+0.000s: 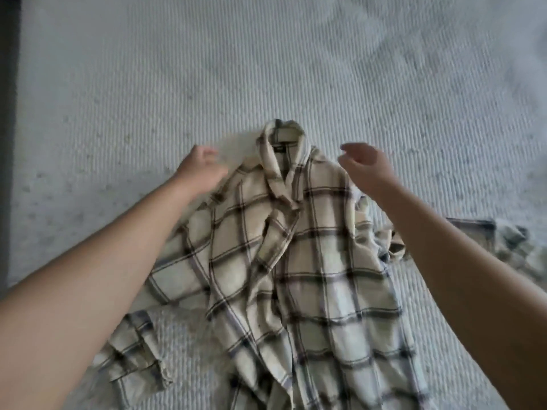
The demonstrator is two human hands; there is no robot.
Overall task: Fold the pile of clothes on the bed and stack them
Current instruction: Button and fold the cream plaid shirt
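A cream plaid shirt (296,261) with dark check lines lies front up on the bed, its collar pointing away from me and its front rumpled. One sleeve trails toward the lower left. My left hand (201,170) is at the shirt's left shoulder, fingers curled on the fabric there; motion blur hides the exact hold. Over the right shoulder my right hand (362,165) hovers with fingers loosely spread and holds nothing.
The shirt lies on a pale ribbed bedspread (266,69), which stretches far beyond the collar. More plaid cloth (509,244) lies bunched at the right edge, possibly the shirt's other sleeve. A dark strip (7,143) marks the bed's left edge.
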